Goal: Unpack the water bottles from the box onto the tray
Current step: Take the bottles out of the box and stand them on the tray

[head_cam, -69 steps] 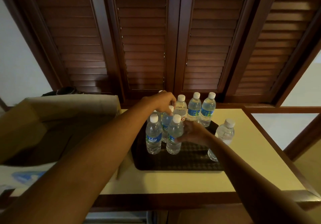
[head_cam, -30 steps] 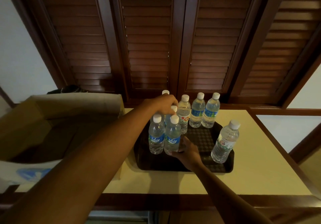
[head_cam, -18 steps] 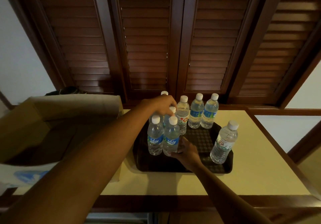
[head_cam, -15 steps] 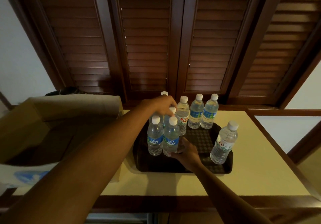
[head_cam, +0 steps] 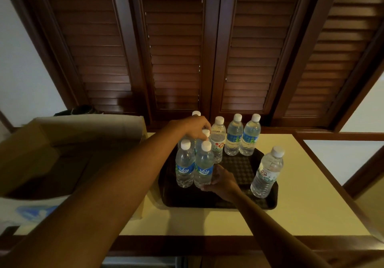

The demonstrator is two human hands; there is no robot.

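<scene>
Water bottles (head_cam: 233, 137) stand upright, caps up, on a dark tray (head_cam: 239, 202) on the tabletop (head_cam: 301, 215). The left hand (head_cam: 192, 127) curls its grip over a far-left bottle's top. The right hand (head_cam: 221, 181) wraps the base of a near bottle (head_cam: 203, 167). The open box (head_cam: 29, 153) sits left.

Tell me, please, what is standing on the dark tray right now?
Water bottles stand upright on the tray: eight caps show. One bottle stands apart at the right edge. The left hand covers part of the back-left cluster, so more could hide there.
</scene>
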